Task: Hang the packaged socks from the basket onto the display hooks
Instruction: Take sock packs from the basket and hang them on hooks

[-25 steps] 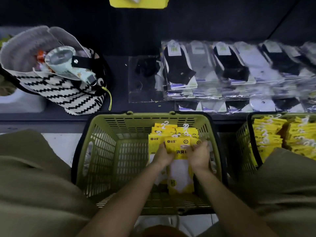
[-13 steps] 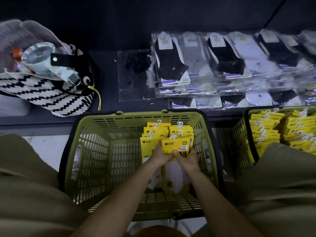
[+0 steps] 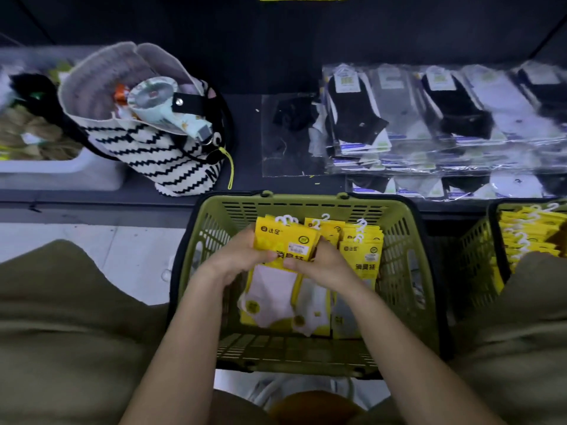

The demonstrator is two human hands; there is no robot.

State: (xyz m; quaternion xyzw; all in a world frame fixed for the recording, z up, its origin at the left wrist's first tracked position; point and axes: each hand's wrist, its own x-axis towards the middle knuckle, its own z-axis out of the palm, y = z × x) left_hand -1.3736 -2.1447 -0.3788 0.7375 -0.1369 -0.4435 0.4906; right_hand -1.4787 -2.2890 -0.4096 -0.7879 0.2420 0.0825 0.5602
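A person is crouching over a green plastic basket [image 3: 399, 240] on the floor, both bare forearms reaching down into it. The left hand [image 3: 242, 260] is curling around the left edge of a small stack of yellow sock packs [image 3: 283, 243], its thumb lying across the front of the top pack and the other fingers wrapped behind, out of sight. The right hand [image 3: 319, 263] is closing on the same stack from the right, thumb pressed on the yellow header card and fingers folded around the edge, so both hands are pinching the stack between them, thumb tips nearly meeting. The stack is sitting inside the basket toward its left, white hanger hooks [image 3: 283, 219] poking up at the top and pale socks showing through the clear lower part. More yellow packs [image 3: 362, 256] are standing just beside it on the right, leaning against the far wall. A second basket [image 3: 478, 250] holding more yellow packs is sitting at the right edge of the view. On the dark shelf beyond, a zigzag-striped tote bag [image 3: 159, 154] is standing at the left, and bagged black and white socks [image 3: 429, 124] are lying in overlapping rows at the right.
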